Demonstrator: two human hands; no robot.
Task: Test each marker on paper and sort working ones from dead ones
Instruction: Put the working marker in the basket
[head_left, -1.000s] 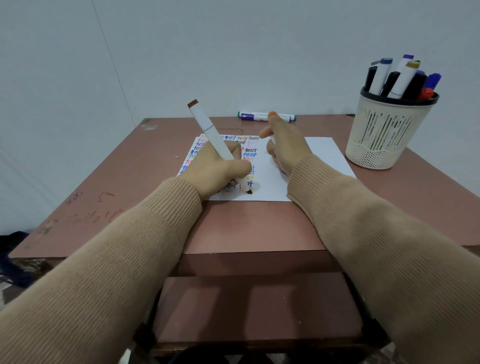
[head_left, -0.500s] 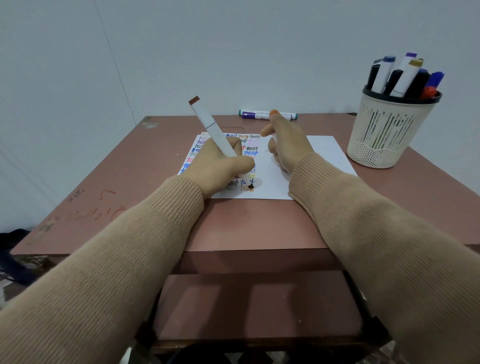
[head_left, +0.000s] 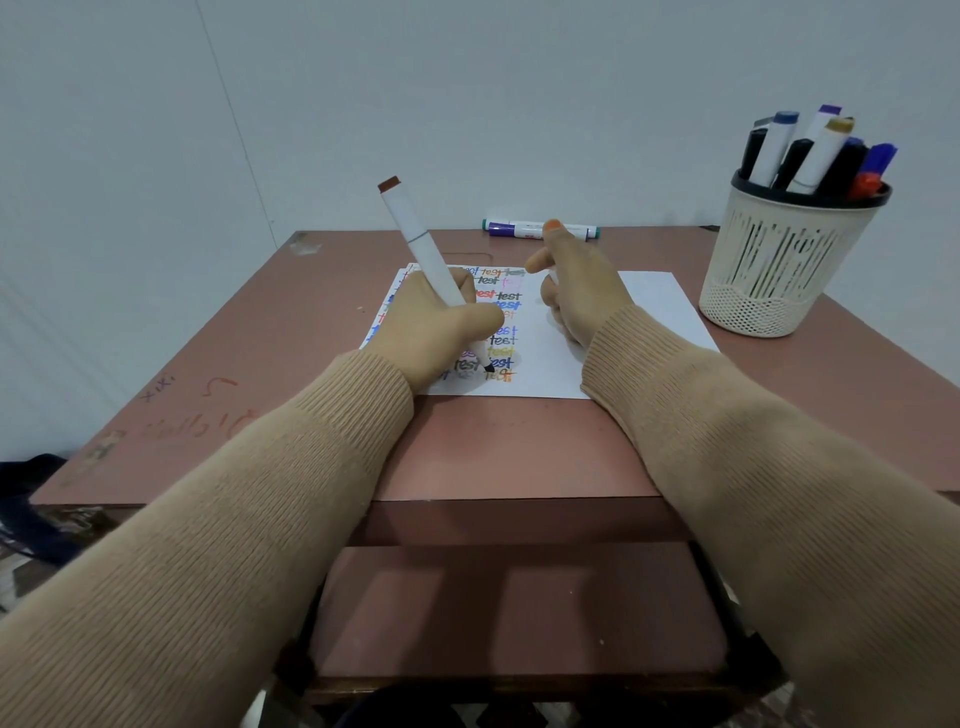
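Note:
My left hand (head_left: 436, 332) grips a white marker (head_left: 421, 244) with a brown end. Its dark tip touches the white paper (head_left: 654, 312) at the bottom row of coloured "test" words. My right hand (head_left: 582, 291) rests on the paper just to the right, with its fingers curled round a small cap (head_left: 553, 224). The cap's orange end pokes out above the hand. A cream mesh cup (head_left: 779, 270) at the right rear of the desk holds several markers (head_left: 815, 150) standing upright.
Two markers (head_left: 535, 229), one purple and one green-capped, lie side by side at the desk's far edge against the wall. The brown desk (head_left: 493, 447) has scribbles on its left side. A lower shelf sits beneath the front edge.
The marker tip has shifted a little left and away along the bottom row of writing. My right hand has stayed in place on the paper.

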